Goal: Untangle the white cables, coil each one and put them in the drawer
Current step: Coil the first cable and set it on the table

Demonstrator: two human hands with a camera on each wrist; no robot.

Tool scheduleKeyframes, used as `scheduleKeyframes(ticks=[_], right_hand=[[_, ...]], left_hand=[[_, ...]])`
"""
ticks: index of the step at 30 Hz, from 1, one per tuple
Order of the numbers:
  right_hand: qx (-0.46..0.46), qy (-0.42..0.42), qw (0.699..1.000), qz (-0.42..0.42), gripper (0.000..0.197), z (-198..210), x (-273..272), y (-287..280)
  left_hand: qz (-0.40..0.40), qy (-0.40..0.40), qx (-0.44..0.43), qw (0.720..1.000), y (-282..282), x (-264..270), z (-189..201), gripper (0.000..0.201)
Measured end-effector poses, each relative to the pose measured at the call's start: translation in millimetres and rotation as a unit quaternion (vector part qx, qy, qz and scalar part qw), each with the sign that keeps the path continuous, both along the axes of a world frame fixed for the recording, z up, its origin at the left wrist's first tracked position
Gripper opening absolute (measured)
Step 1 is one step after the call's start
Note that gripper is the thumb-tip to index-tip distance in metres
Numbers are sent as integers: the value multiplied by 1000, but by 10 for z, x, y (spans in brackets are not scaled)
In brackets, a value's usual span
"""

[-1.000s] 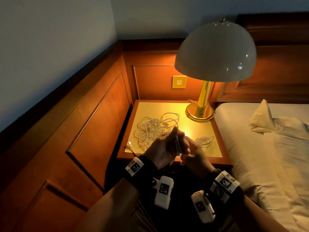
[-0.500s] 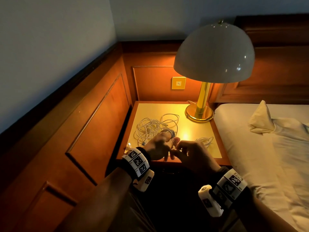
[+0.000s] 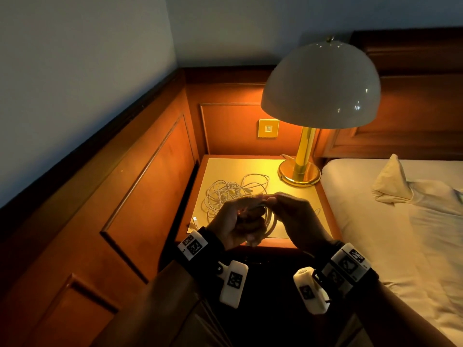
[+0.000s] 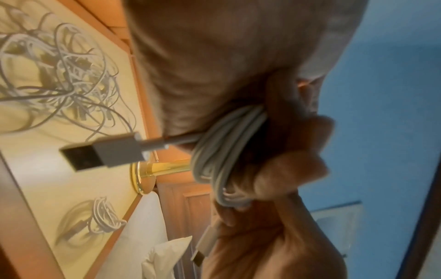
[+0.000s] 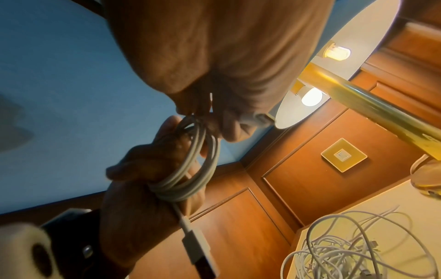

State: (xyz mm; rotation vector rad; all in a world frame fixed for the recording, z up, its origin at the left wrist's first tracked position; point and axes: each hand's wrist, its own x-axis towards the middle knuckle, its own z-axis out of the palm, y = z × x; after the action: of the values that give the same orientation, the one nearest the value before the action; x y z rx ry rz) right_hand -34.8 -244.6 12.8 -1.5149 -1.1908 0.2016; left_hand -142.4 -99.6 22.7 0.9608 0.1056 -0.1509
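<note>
Nearest, two wrists with tagged black bands, held up just in front of the nightstand. Left hand (image 3: 235,221) palm up, fingers (image 5: 133,166) curled round a white cable (image 5: 190,162) wound into a small tight coil (image 4: 224,154) of several loops across them. One flat plug (image 4: 102,151) sticking out free from the coil, its dark metal end pointing away from the palm. Right hand (image 3: 295,216) touching the left at the top of the coil, fingers (image 5: 229,122) together and pinching the cable's other end there; a second, smaller plug (image 4: 203,243) showing beside that hand in the left wrist view. Coil off the tabletop (image 3: 295,221), carried by both hands above its near edge. Just past the hands, on the yellow-lit tabletop, a loose tangle of white cables (image 3: 233,191) toward the left side, loops crossing each other, several plugs among them. Another plug (image 3: 195,219) lying near the front left corner. Farther right, near the bed side, a small wound bundle of cable (image 4: 102,215), apart from the tangle. At the back right corner, a brass lamp (image 3: 300,169) with a white dome shade, lit. Behind it, a square switch plate (image 3: 268,128) on orange wood panelling. To the right, a bed (image 3: 375,221) with pale sheets and a pillow (image 3: 390,181).
</note>
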Motion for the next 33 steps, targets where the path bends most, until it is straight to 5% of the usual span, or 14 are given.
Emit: scheduleKeyframes(ticks=[3, 8, 15, 20, 23, 29, 33], right_hand=[[0, 20, 1000, -7, 28, -10, -76, 10], [-15, -87, 990, -110, 18, -50, -57, 55], [12, -147, 965, -215, 16, -22, -54, 84], [-38, -137, 972, -188, 31, -112, -77, 92], [-59, -180, 959, -212, 21, -199, -76, 108], [-43, -167, 960, -222, 21, -197, -38, 111], [-61, -93, 980, -163, 22, -139, -32, 97]], left_hand=[[90, 30, -2, 995, -39, -2, 3, 22], [138, 57, -29, 988, -169, 90, -15, 27], [289, 15, 134, 948, -254, 229, -141, 34], [278, 19, 194, 941, -256, 246, -163, 42], [280, 40, 213, 935, -295, 235, -177, 48], [218, 192, 354, 889, -228, 337, 87, 46], [223, 64, 310, 922, -145, 248, -20, 49]])
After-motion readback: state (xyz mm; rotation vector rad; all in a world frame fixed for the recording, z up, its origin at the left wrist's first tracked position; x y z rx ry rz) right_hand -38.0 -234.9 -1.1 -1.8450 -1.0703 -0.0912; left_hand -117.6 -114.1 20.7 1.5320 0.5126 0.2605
